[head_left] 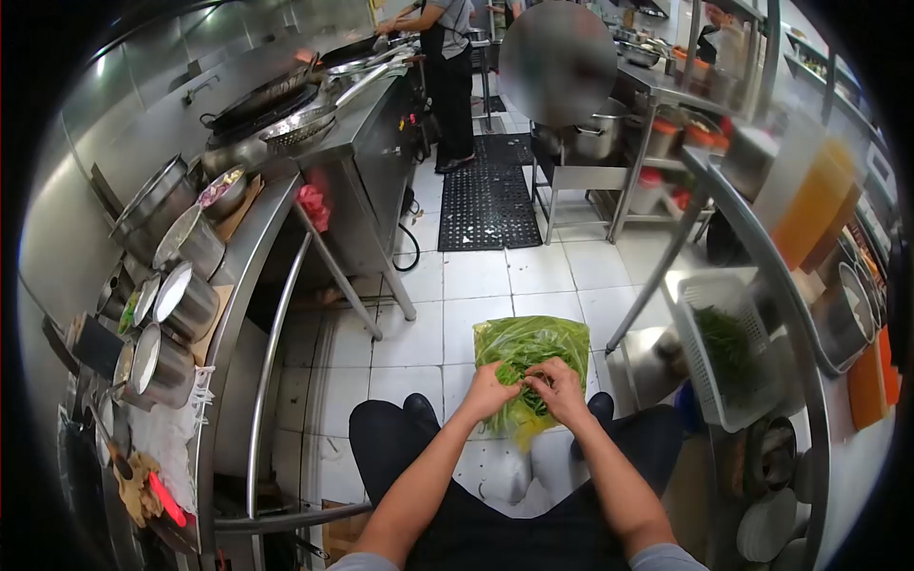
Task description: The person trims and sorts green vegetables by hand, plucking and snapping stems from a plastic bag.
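Observation:
A yellow-green plastic bag (533, 335) full of thin green vegetable stems (514, 365) sits low between my knees, above the white tile floor. My left hand (489, 391) is over the bag's left part, thumb and fingers pinched together on the green stems. Close beside it, my right hand (558, 389) has its fingers bent in a pinch, its tips nearly meeting those of the left. The small piece between the fingertips is partly hidden; it looks like a green stem. Below the hands hangs a yellowish fold of the bag.
At right, a white plastic basket (687, 319) holding greens stands on a shelf under a steel table (826, 404). At left, a steel counter (249, 257) carries several metal pots. A black rubber mat (487, 205) lies ahead; a person (447, 86) stands at the stove.

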The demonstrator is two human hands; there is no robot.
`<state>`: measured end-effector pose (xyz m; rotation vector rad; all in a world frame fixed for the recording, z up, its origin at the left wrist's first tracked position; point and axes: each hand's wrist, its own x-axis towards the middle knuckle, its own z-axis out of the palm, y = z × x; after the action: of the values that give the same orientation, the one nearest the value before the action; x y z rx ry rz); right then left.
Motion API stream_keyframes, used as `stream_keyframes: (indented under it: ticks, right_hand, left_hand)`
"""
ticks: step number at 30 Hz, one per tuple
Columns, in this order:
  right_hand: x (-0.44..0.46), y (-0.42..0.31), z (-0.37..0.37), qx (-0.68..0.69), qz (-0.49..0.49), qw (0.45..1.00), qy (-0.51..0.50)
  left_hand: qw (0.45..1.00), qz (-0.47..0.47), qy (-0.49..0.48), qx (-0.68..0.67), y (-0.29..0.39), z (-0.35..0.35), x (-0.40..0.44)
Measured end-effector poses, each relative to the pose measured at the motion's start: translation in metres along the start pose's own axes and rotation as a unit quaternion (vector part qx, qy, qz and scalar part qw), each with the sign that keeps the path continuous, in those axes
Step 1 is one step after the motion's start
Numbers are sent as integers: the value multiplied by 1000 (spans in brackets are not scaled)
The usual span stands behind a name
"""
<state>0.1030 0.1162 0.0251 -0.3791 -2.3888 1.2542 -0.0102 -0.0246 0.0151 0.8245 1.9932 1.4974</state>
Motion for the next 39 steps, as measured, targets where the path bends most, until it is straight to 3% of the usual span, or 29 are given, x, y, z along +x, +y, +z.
stream_keyframes:
  ticks: [2,4,8,13,16,25,27,30,31,33,35,36,37,39]
  right_hand:
    - [0,0,3,-18,-22,1000,13]
    - [-4,0,11,52,53,997,-11]
    - [-7,-3,13,50,53,997,-28]
    - [-6,1,12,-21,-19,1000,7]
    - [-4,8,11,-82,-70,994,1]
    - [-8,9,20,-98,-74,992,-13]
    - [-8,8,21,-134,-70,988,36]
    - [0,8,16,52,61,991,110]
    - [4,17,14,114,96,980,129]
    - [5,29,3,188,130,970,77]
    - [4,31,-5,38,-18,999,-7]
    - [2,31,-4,73,50,994,-71]
    - [1,31,0,72,50,994,-69]
    - [1,25,11,301,154,926,-165]
  left_hand:
    - [1000,-11,-3,-17,-1,1,1]
    - [1000,8,5,14,-4,2,1]
    - [999,-12,-31,-27,-3,-7,-2]
    - [988,-4,-4,153,12,-15,-8]
    - [985,-31,2,172,10,-21,-6]
    - [983,-5,-16,185,13,-20,-6]
    - [995,11,-26,92,2,-21,-5]
    - [1000,-6,-23,20,4,-21,-3]
    - [997,-51,-26,-51,5,-23,-2]
    - [983,-54,-7,-176,5,-31,1]
    - [964,-64,-2,-259,11,-38,0]
    - [938,-74,7,-338,14,-40,1]
    - [938,-74,4,-338,14,-40,2]
    - [917,-64,18,-393,10,-41,1]
